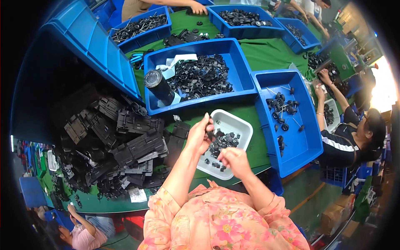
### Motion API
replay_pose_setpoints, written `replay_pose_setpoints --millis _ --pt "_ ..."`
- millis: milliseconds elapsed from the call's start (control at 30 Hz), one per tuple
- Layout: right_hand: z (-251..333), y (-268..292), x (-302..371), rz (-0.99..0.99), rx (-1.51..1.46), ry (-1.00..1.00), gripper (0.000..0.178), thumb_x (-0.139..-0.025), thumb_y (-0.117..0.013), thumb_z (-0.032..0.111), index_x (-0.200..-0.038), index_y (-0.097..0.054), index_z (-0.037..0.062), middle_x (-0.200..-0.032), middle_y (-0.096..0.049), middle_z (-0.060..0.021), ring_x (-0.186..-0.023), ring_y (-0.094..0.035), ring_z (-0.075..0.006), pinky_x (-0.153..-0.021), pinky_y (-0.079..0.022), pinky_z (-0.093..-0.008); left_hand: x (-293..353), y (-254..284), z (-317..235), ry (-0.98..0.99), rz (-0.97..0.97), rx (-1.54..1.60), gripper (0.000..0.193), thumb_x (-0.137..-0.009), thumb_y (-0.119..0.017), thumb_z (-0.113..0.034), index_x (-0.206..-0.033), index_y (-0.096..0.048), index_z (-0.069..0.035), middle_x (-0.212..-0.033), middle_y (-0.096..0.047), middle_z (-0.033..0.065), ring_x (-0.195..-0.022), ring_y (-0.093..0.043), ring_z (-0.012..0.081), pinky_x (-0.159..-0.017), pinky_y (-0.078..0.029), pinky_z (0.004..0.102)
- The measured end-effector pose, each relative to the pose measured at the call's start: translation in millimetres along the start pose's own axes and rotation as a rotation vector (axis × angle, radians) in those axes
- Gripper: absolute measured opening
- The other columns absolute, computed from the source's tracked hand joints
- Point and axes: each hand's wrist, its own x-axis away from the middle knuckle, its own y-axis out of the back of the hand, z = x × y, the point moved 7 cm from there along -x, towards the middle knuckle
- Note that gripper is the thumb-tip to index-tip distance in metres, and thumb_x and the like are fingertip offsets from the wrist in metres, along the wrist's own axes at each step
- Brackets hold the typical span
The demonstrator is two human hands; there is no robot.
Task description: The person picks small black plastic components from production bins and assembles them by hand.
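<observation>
My left hand [199, 134] is closed at the left rim of a white plastic tray [238, 121]. Dark plastic shows at its fingertips, a small black part whose exact kind is unclear. Over the tray's lower right side, my right hand [234, 160] is curled with its fingers pressed together; whatever may be in them is hidden. Many small black plastic pieces [224, 143] lie loose in the tray between the two hands.
To the left, black plastic chassis-like plates [137, 146] spill from a tipped blue bin [89, 37]. A blue bin [243, 71] with small black parts and a dark lidded cup [158, 85] stands beyond the tray. Another blue bin [306, 137] holds wheels on axles. Co-workers sit around.
</observation>
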Motion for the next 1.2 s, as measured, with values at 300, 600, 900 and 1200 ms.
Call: replay_pose_setpoints --millis 300,600,900,1200 --pt "14 -6 -18 0.325 -0.028 -0.050 0.035 -0.087 -0.049 0.031 -0.079 -0.062 -0.0005 -0.061 -0.053 -0.0014 -0.051 -0.043 -0.0064 -0.047 -0.034 -0.0192 17 12 20 0.103 0.140 -0.133 0.026 -0.086 -0.052 -0.036 -0.078 -0.052 -0.011 -0.054 -0.041 -0.0082 -0.045 -0.034 0.0045 -0.044 -0.028 0.0201" --pt "58 -30 14 -0.023 0.622 0.819 0.016 -0.076 -0.060 0.006 -0.063 -0.053 0.0010 -0.056 -0.049 -0.0108 -0.045 -0.048 -0.0259 -0.042 -0.039 -0.0336 4 27 43 0.133 -0.019 0.117 0.019 -0.087 -0.052 -0.027 -0.078 -0.052 -0.010 -0.056 -0.044 -0.0074 -0.047 -0.037 0.0038 -0.044 -0.028 0.0206" --pt "30 -7 24 -0.057 0.848 0.817 0.007 -0.070 -0.058 0.001 -0.077 -0.057 0.0006 -0.067 -0.053 -0.0112 -0.059 -0.054 -0.0238 -0.050 -0.042 -0.0313 2 39 8 -0.025 -0.086 0.068 0.026 -0.085 -0.055 -0.036 -0.080 -0.055 -0.010 -0.057 -0.047 -0.0063 -0.043 -0.029 0.0042 -0.042 -0.023 0.0188" --pt "64 -30 9 -0.010 0.780 0.651 0.030 -0.071 -0.068 0.015 -0.094 -0.052 0.0012 -0.078 -0.054 -0.0102 -0.077 -0.054 -0.0270 -0.062 -0.046 -0.0353 14 48 21 -0.049 -0.081 -0.022 0.028 -0.085 -0.055 -0.038 -0.082 -0.057 -0.010 -0.062 -0.051 -0.0065 -0.048 -0.036 0.0033 -0.044 -0.026 0.0183"
